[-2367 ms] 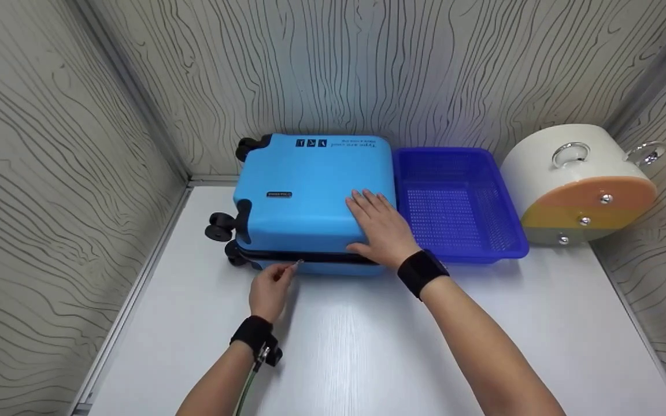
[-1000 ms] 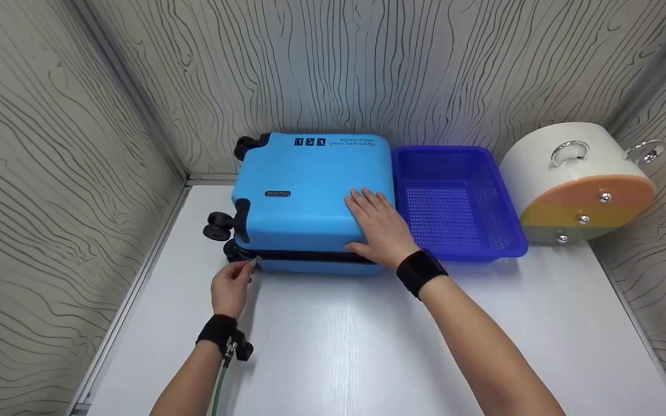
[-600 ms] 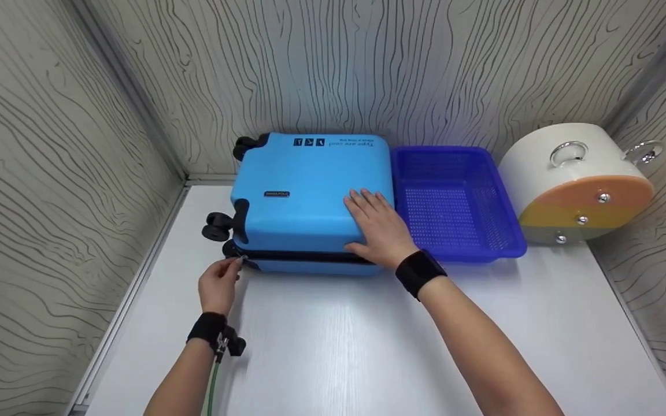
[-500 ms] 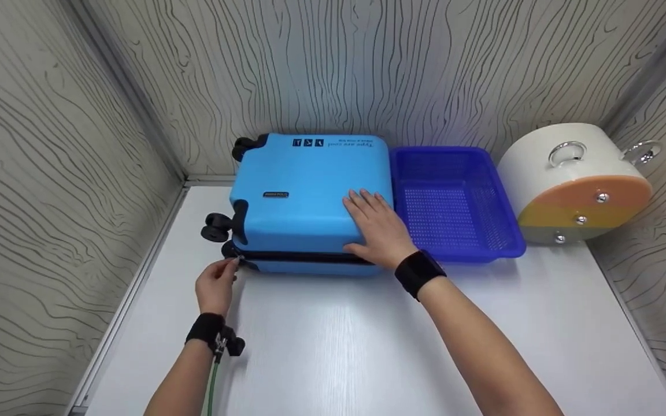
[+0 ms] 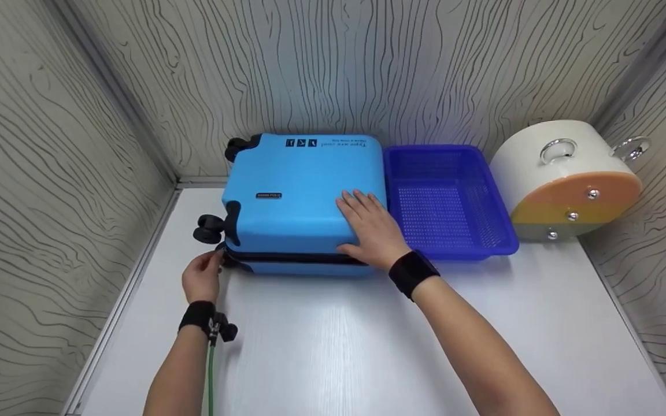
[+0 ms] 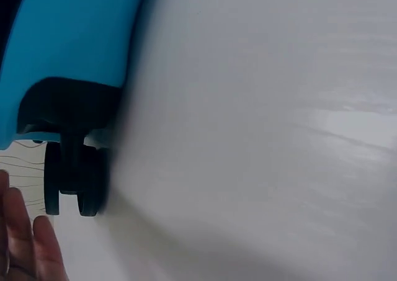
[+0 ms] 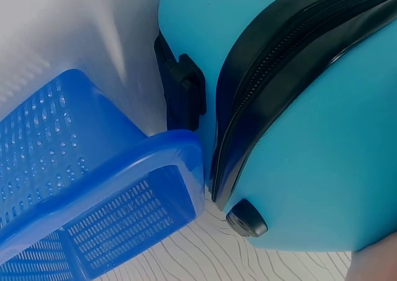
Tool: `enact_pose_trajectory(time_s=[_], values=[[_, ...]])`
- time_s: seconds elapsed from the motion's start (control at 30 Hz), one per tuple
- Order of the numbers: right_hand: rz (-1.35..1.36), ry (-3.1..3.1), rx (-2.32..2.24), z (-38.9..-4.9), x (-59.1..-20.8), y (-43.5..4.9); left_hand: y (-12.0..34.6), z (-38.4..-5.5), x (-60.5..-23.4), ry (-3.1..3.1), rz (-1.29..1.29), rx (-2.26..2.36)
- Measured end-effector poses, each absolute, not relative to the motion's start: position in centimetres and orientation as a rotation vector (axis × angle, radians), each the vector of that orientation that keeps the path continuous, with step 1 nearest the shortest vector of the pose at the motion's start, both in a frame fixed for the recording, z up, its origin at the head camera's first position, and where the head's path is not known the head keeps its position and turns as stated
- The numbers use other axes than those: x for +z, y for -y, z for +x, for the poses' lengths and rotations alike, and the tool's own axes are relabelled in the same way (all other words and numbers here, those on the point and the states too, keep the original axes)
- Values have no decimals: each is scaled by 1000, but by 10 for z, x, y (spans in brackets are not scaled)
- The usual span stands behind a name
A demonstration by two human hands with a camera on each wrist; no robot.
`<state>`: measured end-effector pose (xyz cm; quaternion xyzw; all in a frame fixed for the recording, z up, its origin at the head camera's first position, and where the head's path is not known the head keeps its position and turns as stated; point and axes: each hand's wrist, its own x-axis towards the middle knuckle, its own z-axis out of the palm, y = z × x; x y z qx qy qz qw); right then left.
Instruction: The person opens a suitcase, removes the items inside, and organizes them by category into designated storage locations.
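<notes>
A light blue hard-shell suitcase lies flat on the white table, its black zipper running along the front side. My left hand is at the suitcase's front left corner, thumb and forefinger pinching the small zipper pull, which the fingers mostly hide. Near those fingertips, the left wrist view has a black caster wheel. With fingers spread, my right hand rests flat on the lid near its right front edge. The right wrist view shows zipper teeth around the suitcase's other corner.
Against the suitcase's right side stands a blue perforated plastic basket. Farther right is a white drum-shaped box with a striped orange, yellow and green front, knobs and metal rings. Patterned walls close in the back and sides.
My left hand has slid left along the suitcase's front side, taking the zipper pull from near the middle to the left corner. My right hand stays on the lid.
</notes>
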<state>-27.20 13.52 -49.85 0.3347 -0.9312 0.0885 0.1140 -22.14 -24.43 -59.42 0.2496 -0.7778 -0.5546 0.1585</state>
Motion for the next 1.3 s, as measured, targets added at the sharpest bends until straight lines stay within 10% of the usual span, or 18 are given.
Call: enact_pose_trajectory(time_s=[0.47,0.87,1.3], values=[[978,2738,240,-269,-500,-132,260,-218,-562,2169,668,-1500],[963,2723,277,-270,-499,-134,203,-251,-474,2749,-523,-406],[961,2739,227,-269,-499,-134,189,-273,-487,2922,-579,-205]])
